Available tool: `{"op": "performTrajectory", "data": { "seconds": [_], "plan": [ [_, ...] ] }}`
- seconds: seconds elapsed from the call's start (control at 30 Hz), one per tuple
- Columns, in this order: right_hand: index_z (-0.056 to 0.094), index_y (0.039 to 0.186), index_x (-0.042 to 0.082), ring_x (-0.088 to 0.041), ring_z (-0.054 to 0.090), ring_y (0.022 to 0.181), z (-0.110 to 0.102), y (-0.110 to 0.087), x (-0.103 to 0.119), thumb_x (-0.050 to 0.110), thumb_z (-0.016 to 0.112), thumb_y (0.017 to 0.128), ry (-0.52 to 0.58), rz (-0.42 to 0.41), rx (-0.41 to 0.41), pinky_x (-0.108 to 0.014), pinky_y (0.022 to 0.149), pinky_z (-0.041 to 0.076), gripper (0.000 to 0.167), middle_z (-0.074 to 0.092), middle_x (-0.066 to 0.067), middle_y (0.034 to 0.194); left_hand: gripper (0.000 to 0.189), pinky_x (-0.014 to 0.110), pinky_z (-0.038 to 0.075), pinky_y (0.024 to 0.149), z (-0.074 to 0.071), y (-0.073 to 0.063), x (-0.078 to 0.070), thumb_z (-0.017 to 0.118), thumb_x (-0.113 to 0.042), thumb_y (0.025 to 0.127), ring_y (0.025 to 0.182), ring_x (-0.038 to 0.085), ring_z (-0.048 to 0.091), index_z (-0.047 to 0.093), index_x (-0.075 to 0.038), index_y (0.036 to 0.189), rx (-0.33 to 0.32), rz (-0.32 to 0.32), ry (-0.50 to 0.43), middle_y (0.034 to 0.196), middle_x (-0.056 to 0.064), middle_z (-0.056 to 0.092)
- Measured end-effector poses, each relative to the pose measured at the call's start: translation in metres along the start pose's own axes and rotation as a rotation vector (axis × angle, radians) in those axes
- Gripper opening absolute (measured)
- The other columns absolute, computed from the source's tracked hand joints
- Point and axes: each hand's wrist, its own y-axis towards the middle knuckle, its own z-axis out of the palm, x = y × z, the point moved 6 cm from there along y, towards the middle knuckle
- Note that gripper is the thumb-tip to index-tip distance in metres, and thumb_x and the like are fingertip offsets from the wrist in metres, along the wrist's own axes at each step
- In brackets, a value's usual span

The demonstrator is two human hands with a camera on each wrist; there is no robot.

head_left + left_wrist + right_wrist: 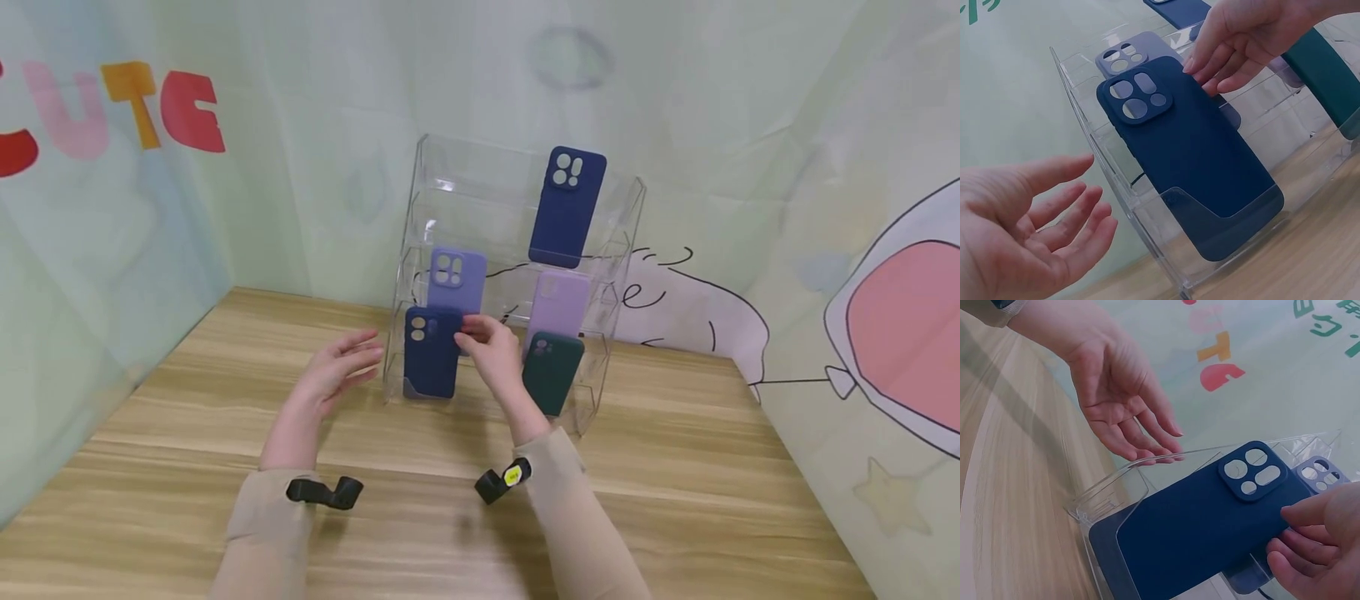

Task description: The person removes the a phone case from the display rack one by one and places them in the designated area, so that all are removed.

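A dark blue phone case (pixel 431 358) stands in the lowest left slot of a clear tiered display rack (pixel 1250 200), its lower end behind the rack's front lip. At the case's upper right edge, my right hand (pixel 491 350) pinches it, fingertips and thumb close together on that side. My left hand (pixel 337 371) hovers beside the rack's left side, fingers apart and holding nothing; the left wrist view shows the same hand (pixel 1041 225) with its palm turned towards the case. Directly behind the dark blue case, a lavender phone case (pixel 468 279) is partly covered.
On the rack's right side stand a dark green phone case (pixel 553 375), a pale purple one (pixel 558 304) and, highest, another dark blue one (pixel 566 217). The rack sits on a wood-grain table (pixel 420 500). Behind hangs a printed curtain (pixel 300 167).
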Motion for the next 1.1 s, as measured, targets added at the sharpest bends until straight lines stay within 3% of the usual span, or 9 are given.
{"op": "performTrajectory", "data": {
  "seconds": [0.23,0.33,0.5,0.8,1.1],
  "plan": [
    [0.071,0.109,-0.001,-0.029,0.07,0.095,0.0,0.0,-0.003,0.011,0.073,0.087,-0.018,-0.004,-0.023,-0.036,0.082,0.059,0.025,0.073,-0.016,0.104,0.063,0.026,0.052,0.099,0.0,0.004,0.005,0.06,-0.005,0.096,0.098,-0.002,0.061,0.029,0.011,0.148,0.011,-0.009,0.012,0.106,-0.013,0.059],
    [0.071,0.109,-0.001,-0.029,0.07,0.095,0.0,-0.001,-0.004,0.012,0.074,0.087,-0.012,-0.014,-0.033,-0.036,0.081,0.059,0.026,0.073,-0.017,0.103,0.061,0.024,0.054,0.096,0.002,0.005,0.006,0.059,-0.002,0.096,0.096,-0.003,0.063,0.028,0.012,0.147,0.018,-0.014,-0.012,0.101,-0.016,0.062],
    [0.07,0.109,-0.005,-0.032,0.069,0.096,0.004,-0.003,-0.006,0.008,0.073,0.087,0.069,-0.029,-0.031,-0.036,0.084,0.059,0.026,0.071,-0.021,0.105,0.06,0.015,0.054,0.088,0.004,0.006,0.008,0.058,-0.001,0.096,0.094,-0.005,0.062,0.029,0.015,0.146,0.028,-0.015,-0.009,0.102,-0.017,0.062],
    [0.067,0.109,-0.009,-0.029,0.068,0.096,0.012,-0.004,-0.013,0.004,0.069,0.089,0.223,-0.024,-0.019,-0.03,0.083,0.06,0.024,0.069,-0.024,0.107,0.06,0.013,0.054,0.085,0.004,0.008,0.01,0.059,0.002,0.094,0.091,-0.006,0.062,0.029,0.017,0.145,0.013,-0.027,-0.006,0.095,-0.019,0.063],
    [0.066,0.113,-0.01,-0.019,0.068,0.092,0.013,-0.008,-0.014,0.003,0.067,0.091,0.29,-0.03,-0.034,-0.031,0.082,0.061,0.026,0.067,-0.025,0.109,0.058,0.015,0.054,0.089,0.006,0.006,0.011,0.06,0.0,0.095,0.093,-0.006,0.061,0.033,0.014,0.145,-0.002,-0.055,0.025,0.128,0.003,0.06]
  ]
}}
